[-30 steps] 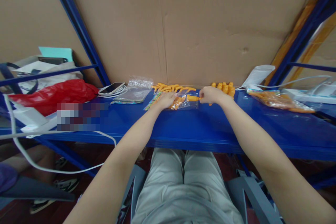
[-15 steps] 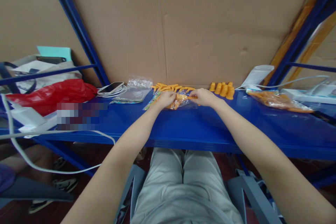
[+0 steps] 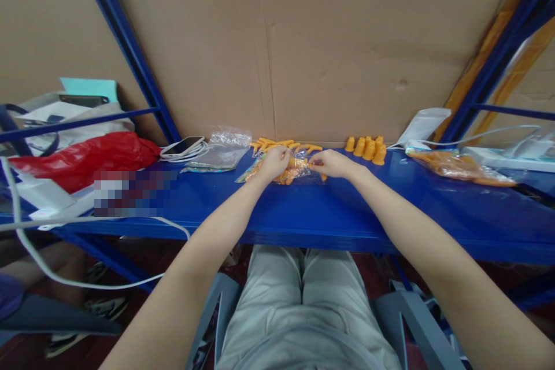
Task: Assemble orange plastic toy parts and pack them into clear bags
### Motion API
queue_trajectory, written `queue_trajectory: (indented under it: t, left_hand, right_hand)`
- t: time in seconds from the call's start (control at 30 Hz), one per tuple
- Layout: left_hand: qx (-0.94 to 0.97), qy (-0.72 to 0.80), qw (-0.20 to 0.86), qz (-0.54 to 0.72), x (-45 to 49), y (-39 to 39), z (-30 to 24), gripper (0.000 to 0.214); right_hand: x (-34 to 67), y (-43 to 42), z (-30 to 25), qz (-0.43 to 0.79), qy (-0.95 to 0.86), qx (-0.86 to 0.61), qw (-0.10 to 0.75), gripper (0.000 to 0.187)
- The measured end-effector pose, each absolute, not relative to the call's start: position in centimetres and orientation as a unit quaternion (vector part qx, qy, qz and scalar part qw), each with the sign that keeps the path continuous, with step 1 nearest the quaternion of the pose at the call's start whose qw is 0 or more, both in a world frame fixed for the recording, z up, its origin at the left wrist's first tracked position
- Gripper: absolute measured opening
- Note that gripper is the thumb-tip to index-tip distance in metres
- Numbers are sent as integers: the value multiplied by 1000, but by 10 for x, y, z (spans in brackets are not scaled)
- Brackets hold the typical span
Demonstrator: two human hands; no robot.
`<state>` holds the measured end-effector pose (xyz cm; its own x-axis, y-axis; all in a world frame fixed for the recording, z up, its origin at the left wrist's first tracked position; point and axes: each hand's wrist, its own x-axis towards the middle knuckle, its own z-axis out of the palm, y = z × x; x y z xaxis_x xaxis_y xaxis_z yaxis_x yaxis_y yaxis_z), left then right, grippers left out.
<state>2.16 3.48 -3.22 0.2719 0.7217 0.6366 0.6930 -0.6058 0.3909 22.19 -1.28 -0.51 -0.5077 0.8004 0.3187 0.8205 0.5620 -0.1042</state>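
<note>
A clear plastic bag [image 3: 299, 167] with orange pieces in it lies on the blue shelf between my hands. My left hand [image 3: 276, 163] is closed on the bag's left part, thumb and fingers pinched together. At the bag's right end my right hand [image 3: 332, 163] is closed too, its fingertips on the plastic; whether they also hold an orange piece I cannot make out. One orange piece [image 3: 324, 177] shows just under the right fingers. Behind the bag lie several loose orange curved pieces [image 3: 272, 143], partly hidden by my hands.
Orange cup-shaped pieces [image 3: 368, 149] stand right of my hands. A filled bag [image 3: 459, 166] and a white power strip [image 3: 498, 157] lie farther right. Flat clear bags [image 3: 219, 156], a phone [image 3: 184, 145] and a red bag [image 3: 99, 156] are leftward. A cardboard sheet [image 3: 321, 46] rises behind.
My right hand has shifted slightly left and down, and my left hand a little up. The plastic between them has changed shape, with more of the bag's top showing.
</note>
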Motion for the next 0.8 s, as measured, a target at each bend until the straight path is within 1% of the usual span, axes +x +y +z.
queue_trajectory:
  t: [0.1,0.23,0.5,0.67,0.8]
  left_hand:
    - [798,431,19,421,21,35,-33,27]
    - [799,424,28,426,20,35,-33,28]
    - [791,424,32,440,21,36,-33,30]
    - [785,426,39,448,20,34,-32,28]
    - [782,431,33,449,20,33,-30,28]
  right_hand:
    - [215,-16,-8,-17,-870,-465,162,19]
    - [205,-19,-11,-30,-863,-479,155,20]
    - [203,-16,-15,-26,-869,-467,163,20]
    - [201,-18,-13,-51,-865,-481,134,19]
    - [197,-21,-11,-65,-864,-486,115,22]
